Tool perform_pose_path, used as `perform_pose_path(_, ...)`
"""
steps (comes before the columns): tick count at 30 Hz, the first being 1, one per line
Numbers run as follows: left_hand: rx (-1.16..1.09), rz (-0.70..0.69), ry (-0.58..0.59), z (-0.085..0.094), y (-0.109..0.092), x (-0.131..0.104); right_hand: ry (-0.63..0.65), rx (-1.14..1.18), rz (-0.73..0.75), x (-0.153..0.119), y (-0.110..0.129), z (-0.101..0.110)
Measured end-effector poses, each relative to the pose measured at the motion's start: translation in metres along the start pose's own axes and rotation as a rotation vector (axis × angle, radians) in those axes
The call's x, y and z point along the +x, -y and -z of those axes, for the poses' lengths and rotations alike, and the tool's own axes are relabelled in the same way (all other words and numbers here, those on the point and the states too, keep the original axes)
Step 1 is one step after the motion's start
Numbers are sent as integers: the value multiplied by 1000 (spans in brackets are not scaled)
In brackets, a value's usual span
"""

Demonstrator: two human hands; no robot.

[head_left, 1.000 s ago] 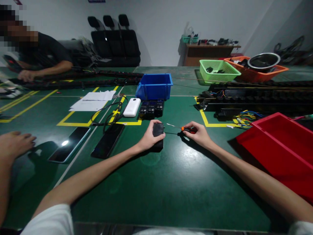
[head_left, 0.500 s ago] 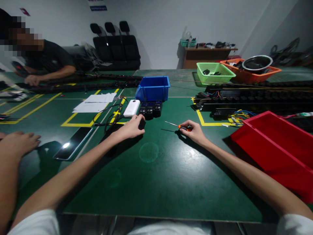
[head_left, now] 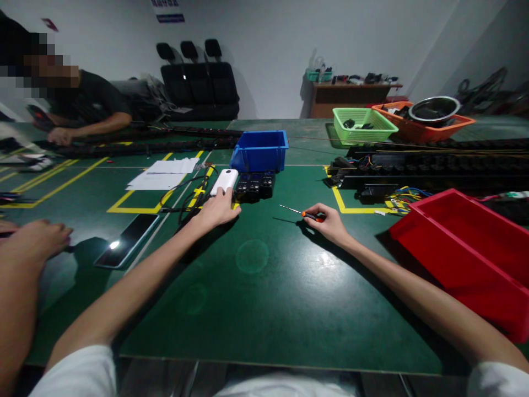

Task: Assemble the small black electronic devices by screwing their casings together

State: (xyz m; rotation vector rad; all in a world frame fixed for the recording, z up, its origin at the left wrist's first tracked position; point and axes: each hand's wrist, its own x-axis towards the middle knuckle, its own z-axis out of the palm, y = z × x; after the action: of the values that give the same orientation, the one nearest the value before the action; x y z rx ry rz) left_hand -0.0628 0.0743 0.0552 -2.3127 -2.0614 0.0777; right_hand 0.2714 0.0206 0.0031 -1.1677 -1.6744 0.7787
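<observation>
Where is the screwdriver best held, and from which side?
Probably by its handle, coming from the right, as the right hand does: the handle is the thicker end, while the thin shaft points left, away from that hand.

Screwdriver [head_left: 301, 213]: bright metal shaft [head_left: 290, 209], smooth plastic handle [head_left: 311, 216]. Power bank [head_left: 226, 178], blue bin [head_left: 264, 158] and red bin [head_left: 454, 242] appear smooth plastic. Tabletop [head_left: 281, 309] finish is smooth and glossy, with reflected glare; smartphone screen [head_left: 133, 236], glassy; bowl [head_left: 435, 110], polished metal; loose sheets [head_left: 155, 180], matt paper.
</observation>
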Motion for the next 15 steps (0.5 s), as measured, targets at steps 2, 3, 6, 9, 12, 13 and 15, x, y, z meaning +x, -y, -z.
perform_pose_path(2,-5,-1,-1,-1,2,1,2,-7,4,0,0,0)
perform_pose_path(3,-9,1,-6,-1,3,1,4,-9,5,0,0,0)
perform_pose_path(6,-27,11,-28,-1,6,3,2,-9,3,0,0,1)
perform_pose_path(9,-26,25,-75,2,6,6,1,-10,6,0,1,1)
perform_pose_path(12,-25,30,-157,5,4,14,-2,-6,10,0,1,1)
perform_pose_path(13,-36,18,-179,6,3,18,-2,-5,10,0,1,1)
perform_pose_path(15,-80,-57,-180,6,4,30,-1,-10,8,0,1,1)
